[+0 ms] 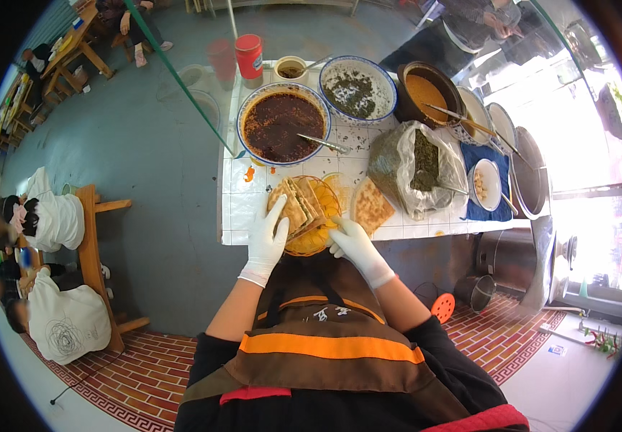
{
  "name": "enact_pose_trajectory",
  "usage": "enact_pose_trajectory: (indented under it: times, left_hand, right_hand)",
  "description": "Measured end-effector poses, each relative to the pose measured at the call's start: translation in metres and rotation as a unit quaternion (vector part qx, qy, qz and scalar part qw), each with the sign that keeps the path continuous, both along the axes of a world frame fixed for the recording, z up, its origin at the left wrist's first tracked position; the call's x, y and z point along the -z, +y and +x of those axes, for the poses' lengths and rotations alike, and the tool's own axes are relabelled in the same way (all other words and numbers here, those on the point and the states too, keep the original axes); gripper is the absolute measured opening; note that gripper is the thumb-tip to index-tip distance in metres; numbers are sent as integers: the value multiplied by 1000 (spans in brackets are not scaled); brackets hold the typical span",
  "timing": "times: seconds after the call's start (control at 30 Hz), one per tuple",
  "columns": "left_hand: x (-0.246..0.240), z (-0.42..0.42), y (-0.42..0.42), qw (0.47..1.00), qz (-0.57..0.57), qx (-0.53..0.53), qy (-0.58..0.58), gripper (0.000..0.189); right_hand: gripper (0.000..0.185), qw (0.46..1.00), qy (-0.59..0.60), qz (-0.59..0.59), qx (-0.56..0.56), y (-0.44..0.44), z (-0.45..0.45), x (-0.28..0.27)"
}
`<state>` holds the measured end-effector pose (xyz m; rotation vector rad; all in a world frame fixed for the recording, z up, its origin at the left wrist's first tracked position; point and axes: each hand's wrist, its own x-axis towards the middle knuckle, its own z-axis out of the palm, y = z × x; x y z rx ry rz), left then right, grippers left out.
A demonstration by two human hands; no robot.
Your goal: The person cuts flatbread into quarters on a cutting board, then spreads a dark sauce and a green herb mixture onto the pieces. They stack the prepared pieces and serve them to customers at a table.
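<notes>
My left hand [268, 237], in a white glove, grips a filled flatbread [287, 211] from its left side, with the thumb across the near face. Green filling shows along the bread's cut edge. More flatbread [309, 197] leans against it on the right. These pieces sit in a yellow woven basket [306, 245] at the table's near edge. My right hand [351, 241], also gloved, has its fingers curled at the basket's right rim; its fingertips are partly hidden. Just beyond that hand lies a browned flatbread piece [371, 206] on the tabletop.
Behind the basket stand a bowl of dark chili sauce [284, 127], a bowl of chopped greens [356, 89] and a brown pot of sauce [425, 92]. An open plastic bag of dried herbs [397, 162] sits to the right. A glass panel [181, 81] edges the table. Seated people [65, 318] are at left.
</notes>
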<state>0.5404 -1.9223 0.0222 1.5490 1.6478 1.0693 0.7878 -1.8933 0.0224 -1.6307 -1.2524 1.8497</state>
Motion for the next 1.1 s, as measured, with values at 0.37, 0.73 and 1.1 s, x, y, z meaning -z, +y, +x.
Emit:
enact_pose_trajectory:
  times: [0.37, 0.73, 1.1]
  left_hand:
    - [-2, 4, 4, 1000, 1, -7, -14, 48]
    - [-7, 15, 8, 1000, -6, 15, -21, 48]
    - [-5, 24, 1, 999, -26, 29, -7, 50]
  right_hand:
    - [28, 980, 62, -187, 2, 49, 1, 23]
    - [31, 995, -20, -63, -79, 36, -6, 19]
    - [33, 995, 36, -51, 80, 15, 11, 6]
